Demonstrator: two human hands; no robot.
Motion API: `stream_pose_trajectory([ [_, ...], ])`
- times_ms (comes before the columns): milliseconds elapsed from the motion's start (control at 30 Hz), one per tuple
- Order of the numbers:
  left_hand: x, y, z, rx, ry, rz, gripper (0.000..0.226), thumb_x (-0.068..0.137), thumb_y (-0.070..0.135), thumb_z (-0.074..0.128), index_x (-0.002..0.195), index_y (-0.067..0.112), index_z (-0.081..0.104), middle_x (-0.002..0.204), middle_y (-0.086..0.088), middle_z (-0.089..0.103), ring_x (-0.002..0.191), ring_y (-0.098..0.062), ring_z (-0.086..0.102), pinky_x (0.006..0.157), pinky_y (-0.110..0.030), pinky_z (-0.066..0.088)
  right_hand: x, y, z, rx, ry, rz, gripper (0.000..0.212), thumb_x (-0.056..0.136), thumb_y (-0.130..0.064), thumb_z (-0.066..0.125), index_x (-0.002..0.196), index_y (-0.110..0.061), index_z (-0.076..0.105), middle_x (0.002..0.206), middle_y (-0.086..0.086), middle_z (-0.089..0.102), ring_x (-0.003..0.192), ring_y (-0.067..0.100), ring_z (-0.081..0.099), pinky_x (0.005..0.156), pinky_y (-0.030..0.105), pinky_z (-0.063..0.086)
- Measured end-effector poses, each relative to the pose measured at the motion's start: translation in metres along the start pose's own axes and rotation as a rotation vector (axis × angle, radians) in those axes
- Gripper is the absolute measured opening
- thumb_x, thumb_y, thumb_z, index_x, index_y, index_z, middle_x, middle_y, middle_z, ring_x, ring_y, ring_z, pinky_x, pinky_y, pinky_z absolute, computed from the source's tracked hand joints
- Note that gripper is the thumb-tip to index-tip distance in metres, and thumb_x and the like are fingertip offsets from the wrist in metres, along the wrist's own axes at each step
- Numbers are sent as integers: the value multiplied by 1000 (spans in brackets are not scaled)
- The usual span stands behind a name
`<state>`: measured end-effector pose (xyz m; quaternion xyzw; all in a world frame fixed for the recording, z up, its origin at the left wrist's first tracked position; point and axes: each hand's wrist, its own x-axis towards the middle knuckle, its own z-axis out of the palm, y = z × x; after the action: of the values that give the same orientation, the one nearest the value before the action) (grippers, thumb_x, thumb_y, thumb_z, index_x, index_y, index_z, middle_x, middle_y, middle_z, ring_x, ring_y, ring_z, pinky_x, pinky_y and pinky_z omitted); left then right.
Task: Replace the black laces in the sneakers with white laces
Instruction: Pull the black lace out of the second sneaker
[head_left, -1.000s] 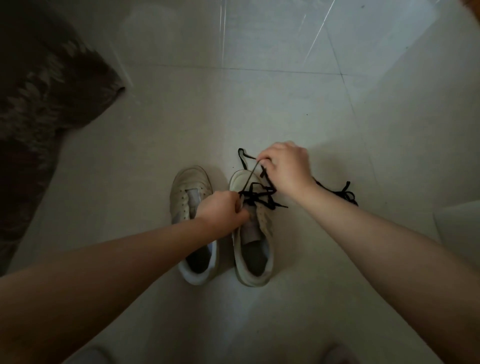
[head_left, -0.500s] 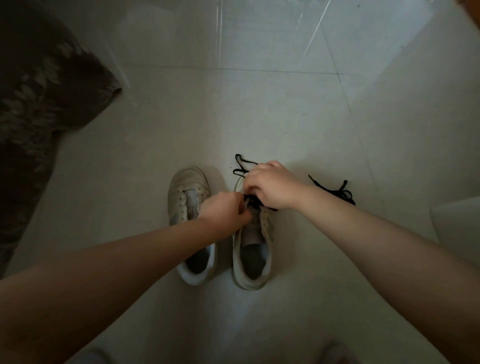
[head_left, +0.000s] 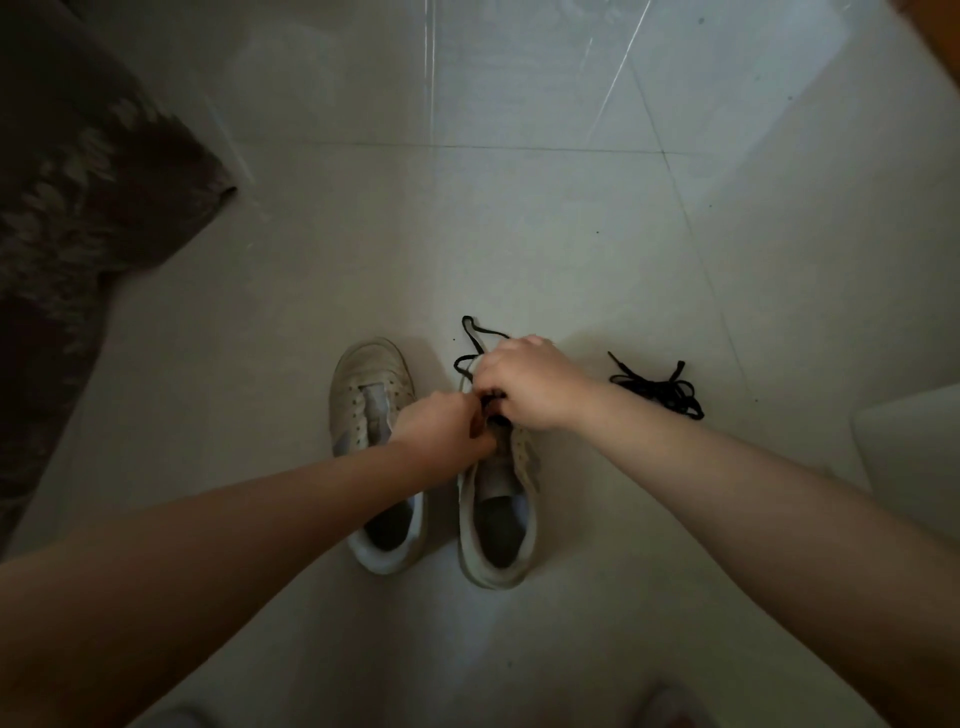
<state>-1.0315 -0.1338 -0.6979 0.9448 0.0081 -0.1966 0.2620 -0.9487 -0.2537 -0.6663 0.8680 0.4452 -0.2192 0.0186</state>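
Hands: left hand (head_left: 441, 428) and right hand (head_left: 524, 382) pinch the black lace (head_left: 475, 338) over the right sneaker (head_left: 496, 519).
Beside it: left sneaker (head_left: 371, 395), unlaced.
Right of the sneakers: loose lace (head_left: 662, 389) on bare tile.
Far left: dark rug (head_left: 78, 208).

Over the last second the right hand (head_left: 524, 382) has come down from its raised pull toward the toe and now sits low over the right sneaker (head_left: 498, 499), its fingers (head_left: 491, 387) curled on the black lace (head_left: 480, 343) just beside the left hand (head_left: 441, 428). The web of lace that stretched taut between the fingers of both hands has collapsed; only a short dark bit shows between them, and the slack loop lies on the floor just beyond the right fingers. The left fingers have crept slightly nearer the right ones, almost touching at the eyelets.
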Motion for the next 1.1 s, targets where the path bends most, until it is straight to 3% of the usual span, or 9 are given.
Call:
stream_pose_trajectory([
  [200,-1,3,-1,3,5,8,20,82,31,57,71,19,45,78,-5,59,76,-26,59,62,-31,45,5,-2,13,-163,185,-83,29,77,1,52,100,-13,64,108,2,55,111,23,45,95,35,24],
  [267,-1,2,-1,-6,10,5,27,82,30,58,63,22,40,74,-3,55,74,-25,58,62,-31,44,2,4,14,-63,293,37,29,77,4,52,99,-11,61,109,5,51,111,24,45,96,35,25],
  [400,1,-1,-2,-24,29,9,30,83,31,57,60,24,39,68,1,51,68,-21,54,57,-27,39,-4,28,-3,153,562,331,13,86,-3,52,91,-10,62,108,6,54,100,27,52,80,31,28],
  [633,7,3,-1,-8,9,38,27,85,29,55,63,24,41,64,5,48,64,-17,53,54,-26,37,-2,31,-15,335,632,577,13,92,-7,46,96,-9,58,115,5,49,99,23,53,77,30,33],
  [700,8,3,-1,-6,7,31,24,85,30,55,65,23,43,67,4,49,66,-18,53,56,-26,37,-3,30,-11,254,570,441,18,89,-8,52,104,-9,61,124,6,51,111,26,50,86,32,35],
  [767,7,4,-2,1,3,27,17,85,31,56,73,21,50,73,2,53,70,-19,54,58,-26,38,-5,27,3,168,416,162,33,83,-5,57,114,-12,64,133,7,52,125,31,43,98,37,32],
  [867,7,7,-4,10,-6,29,15,84,31,56,89,17,57,81,-3,58,75,-23,57,61,-28,42,-4,18,23,27,175,-88,34,71,0,61,100,-13,72,124,3,62,126,28,46,101,39,25],
  [967,6,7,-5,14,-4,21,14,84,30,56,80,19,49,77,-1,54,71,-20,53,58,-27,38,-1,17,30,-48,302,-115,23,59,-4,64,77,-17,73,89,-4,69,97,25,62,91,34,25],
  [1100,7,4,-4,-8,-12,17,26,83,28,58,64,21,42,66,3,49,65,-19,51,55,-25,37,0,17,18,66,563,55,19,73,0,62,82,-16,69,90,1,65,93,27,60,92,35,28],
])
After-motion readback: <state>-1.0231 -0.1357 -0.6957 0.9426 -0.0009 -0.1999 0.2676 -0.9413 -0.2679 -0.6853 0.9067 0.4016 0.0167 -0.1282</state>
